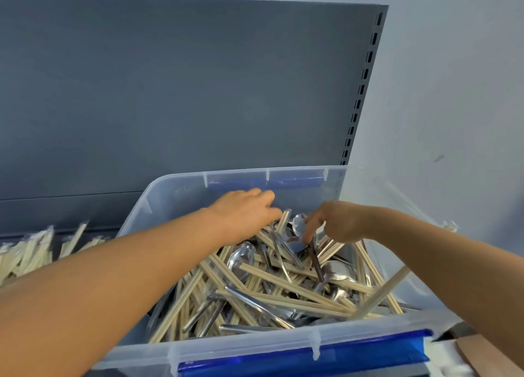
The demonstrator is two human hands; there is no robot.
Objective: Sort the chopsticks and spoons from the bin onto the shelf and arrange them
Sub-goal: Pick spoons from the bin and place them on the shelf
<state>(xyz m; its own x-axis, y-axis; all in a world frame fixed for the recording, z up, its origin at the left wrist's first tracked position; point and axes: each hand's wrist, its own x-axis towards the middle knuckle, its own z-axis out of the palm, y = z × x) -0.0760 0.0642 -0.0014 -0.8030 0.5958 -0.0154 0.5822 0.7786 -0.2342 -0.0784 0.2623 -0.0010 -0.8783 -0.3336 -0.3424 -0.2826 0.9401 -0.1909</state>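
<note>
Wrapped chopsticks [31, 252] lie heaped on the shelf [71, 209] at left. The clear bin [158, 195] holds mixed chopsticks and spoons [241, 259]. The left hand [243, 215] reaches in palm-down, its grip hidden; the right hand [337, 220] pinches a spoon handle near the far wall.

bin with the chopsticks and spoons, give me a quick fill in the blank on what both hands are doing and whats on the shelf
1. Both hands, the left hand and the right hand, reach into the clear plastic ____.
2. The right hand pinches the handle of a metal ____.
3. The pile in the bin mixes metal spoons with pale wooden ____.
4. On the shelf to the left lie wrapped ____.

Missing words: bin; spoon; chopsticks; chopsticks
</note>
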